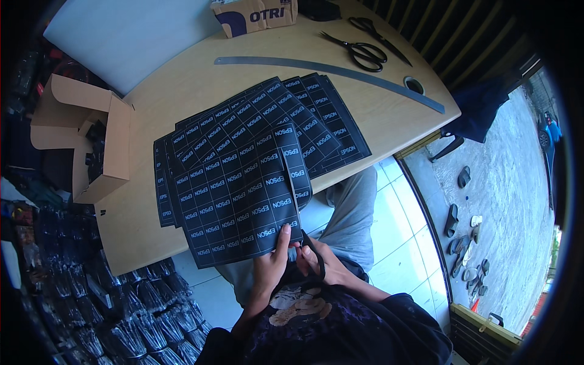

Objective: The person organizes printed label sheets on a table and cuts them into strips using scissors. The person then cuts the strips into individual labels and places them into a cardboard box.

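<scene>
Your left hand (272, 263) pinches the near edge of a black label sheet (237, 198): the thumb lies flat on top of the sheet near its near right corner, and the other fingers curl out of sight beneath it, so you grip the sheet firmly. The sheet is printed with a grid of white-lettered rectangles and hangs past the near edge of the table (182, 91), tilted toward you. Your right hand (316, 260) sits just right of the left, closed around the handles of black scissors (311, 252); the fingers are folded through the loops and the blades point up toward the sheet's near right corner. How far apart the blades stand cannot be told, since the hand and the dark sheet hide them. Behind the held sheet, more sheets (316, 118) of the same kind lie fanned across the table, overlapping one another. At the far side lie a long metal ruler (328, 72) and 2 more pairs of black scissors (365, 48), well apart from your hands. An open cardboard box (100, 143) stands at the left edge of the table, and another box (255, 15) stands at the far edge.
</scene>
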Available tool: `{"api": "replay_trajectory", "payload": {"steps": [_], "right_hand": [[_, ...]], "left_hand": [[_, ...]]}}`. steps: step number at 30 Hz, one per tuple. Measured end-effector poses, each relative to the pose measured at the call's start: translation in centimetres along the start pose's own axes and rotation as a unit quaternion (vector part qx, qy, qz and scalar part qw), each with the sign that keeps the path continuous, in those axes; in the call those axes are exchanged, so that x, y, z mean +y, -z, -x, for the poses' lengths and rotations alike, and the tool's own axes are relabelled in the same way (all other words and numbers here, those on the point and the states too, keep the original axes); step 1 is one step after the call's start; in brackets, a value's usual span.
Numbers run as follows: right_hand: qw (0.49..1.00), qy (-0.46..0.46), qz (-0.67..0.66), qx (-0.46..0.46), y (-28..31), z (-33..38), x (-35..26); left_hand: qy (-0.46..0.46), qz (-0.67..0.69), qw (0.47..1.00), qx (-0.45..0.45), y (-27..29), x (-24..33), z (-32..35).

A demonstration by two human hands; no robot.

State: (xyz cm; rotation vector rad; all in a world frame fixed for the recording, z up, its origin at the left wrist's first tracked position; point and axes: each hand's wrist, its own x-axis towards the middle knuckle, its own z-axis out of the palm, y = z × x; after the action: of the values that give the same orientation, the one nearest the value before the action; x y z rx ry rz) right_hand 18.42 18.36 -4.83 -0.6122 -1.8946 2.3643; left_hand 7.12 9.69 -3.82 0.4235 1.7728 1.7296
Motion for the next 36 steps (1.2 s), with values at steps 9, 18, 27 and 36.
{"api": "replay_trajectory", "payload": {"steps": [9,18,27,36], "right_hand": [[1.0,-0.014,0.009,0.018,-0.3,-0.2,-0.4],[1.0,-0.015,0.004,0.017,-0.2,-0.3,-0.7],[1.0,0.003,-0.009,-0.022,0.6,-1.2,-0.4],[1.0,-0.008,-0.007,-0.013,1.3,-2.2,0.0]], "left_hand": [[-0.041,-0.037,0.998,0.009,0.2,-0.8,0.0],[-0.052,-0.025,0.998,0.011,0.1,0.1,0.0],[-0.099,-0.088,0.991,0.012,0.1,1.0,0.1],[-0.128,-0.166,0.978,-0.01,0.6,1.9,1.1]]}}
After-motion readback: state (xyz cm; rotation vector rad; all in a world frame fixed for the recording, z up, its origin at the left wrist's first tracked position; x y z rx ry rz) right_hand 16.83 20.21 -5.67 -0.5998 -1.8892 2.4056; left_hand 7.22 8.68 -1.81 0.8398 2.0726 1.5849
